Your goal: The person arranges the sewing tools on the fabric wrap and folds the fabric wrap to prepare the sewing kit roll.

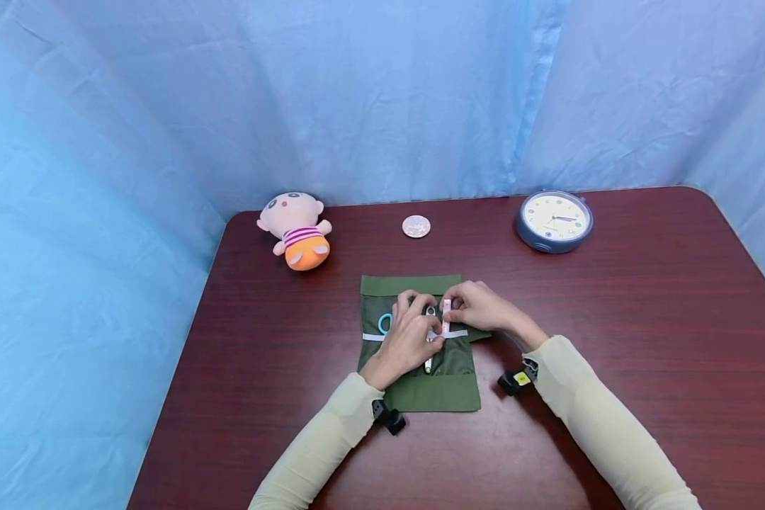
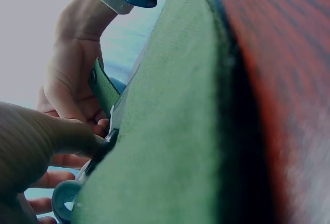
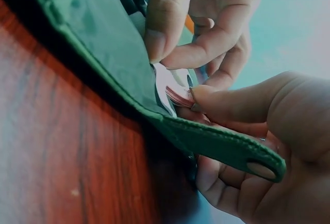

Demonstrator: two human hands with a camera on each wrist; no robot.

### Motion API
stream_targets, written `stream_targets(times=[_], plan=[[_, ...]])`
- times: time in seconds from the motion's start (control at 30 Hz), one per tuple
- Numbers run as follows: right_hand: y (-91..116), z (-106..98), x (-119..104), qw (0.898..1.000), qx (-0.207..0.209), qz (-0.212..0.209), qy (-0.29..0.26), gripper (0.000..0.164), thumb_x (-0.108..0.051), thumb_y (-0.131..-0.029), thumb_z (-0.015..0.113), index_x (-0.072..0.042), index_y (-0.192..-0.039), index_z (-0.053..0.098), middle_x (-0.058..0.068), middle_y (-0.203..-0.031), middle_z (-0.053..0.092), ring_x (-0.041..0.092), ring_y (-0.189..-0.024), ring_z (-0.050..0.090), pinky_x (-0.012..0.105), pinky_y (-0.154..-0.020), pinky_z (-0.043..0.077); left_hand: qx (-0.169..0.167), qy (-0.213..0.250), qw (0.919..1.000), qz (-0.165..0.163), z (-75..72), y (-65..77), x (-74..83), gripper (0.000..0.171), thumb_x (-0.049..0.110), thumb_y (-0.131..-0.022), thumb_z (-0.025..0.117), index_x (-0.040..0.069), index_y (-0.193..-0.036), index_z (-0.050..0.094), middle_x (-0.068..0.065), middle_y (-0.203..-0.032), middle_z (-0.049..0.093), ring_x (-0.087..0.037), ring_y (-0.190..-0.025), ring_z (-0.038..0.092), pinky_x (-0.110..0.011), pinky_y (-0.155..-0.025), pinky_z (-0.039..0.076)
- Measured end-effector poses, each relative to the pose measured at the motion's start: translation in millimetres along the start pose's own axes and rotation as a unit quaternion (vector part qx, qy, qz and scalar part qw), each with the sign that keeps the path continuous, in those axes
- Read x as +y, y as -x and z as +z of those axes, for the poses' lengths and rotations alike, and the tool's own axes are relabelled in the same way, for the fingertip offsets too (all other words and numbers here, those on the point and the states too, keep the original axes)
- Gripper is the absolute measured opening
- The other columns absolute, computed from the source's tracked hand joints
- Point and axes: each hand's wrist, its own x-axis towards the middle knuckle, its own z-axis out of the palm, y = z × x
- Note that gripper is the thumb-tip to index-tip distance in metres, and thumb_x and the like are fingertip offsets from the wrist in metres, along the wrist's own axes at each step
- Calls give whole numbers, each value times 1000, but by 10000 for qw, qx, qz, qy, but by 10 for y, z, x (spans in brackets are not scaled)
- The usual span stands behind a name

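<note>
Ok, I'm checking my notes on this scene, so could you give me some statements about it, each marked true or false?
1. The right hand pinches a pale strip. True.
2. The green cloth lies spread beneath both hands. True.
3. In the head view, the clock is left of the doll. False: the clock is right of the doll.
4. The disc touches the clock. False: the disc lies apart from it.
5. A white strap crosses the cloth. True.
</note>
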Motion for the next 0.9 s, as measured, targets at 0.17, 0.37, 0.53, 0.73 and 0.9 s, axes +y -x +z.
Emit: stream_targets(times=[0.17,0.37,0.53,0.73,0.9], plan=[[0,12,-5,10000,-44,-22,-16,3,-7,-88,72,-6,-89,75,-1,-77,72,5,-71,60,22,-68,48,58,-23,10000,25,6,-2,-7,9,22,-81,81,18,-74,77,-4,-123,62,-31,-125,43,-45,-101,40],[15,8,1,9998,-45,101,-166,4,-9,-88,74,-8,-92,75,1,-84,75,5,-76,65,22,-70,51,93,-46,9999,65,-2,1,-10,10,23,-81,82,18,-75,76,-5,-123,62,-31,-125,43,-46,-101,40],[35,-21,7,9994,-134,135,-292,15,-12,-91,72,-6,-104,75,3,-85,74,5,-72,63,23,-68,50,63,15,9999,134,-54,3,-29,11,25,-82,83,17,-78,76,-7,-125,61,-32,-125,42,-46,-101,40],[40,-30,48,9977,-90,157,-654,28,-10,-95,66,3,-120,67,12,-94,73,9,-73,65,24,-69,52,196,119,9997,-22,-187,-22,-108,17,28,-79,86,14,-84,78,-9,-127,61,-33,-124,42,-49,-101,40],[24,-7,67,9927,117,171,-1185,18,-3,-95,64,5,-111,62,18,-91,72,16,-71,69,26,-67,57,207,204,9994,-195,-319,-27,-215,21,28,-77,87,13,-87,77,-10,-129,60,-35,-125,41,-53,-101,39]])
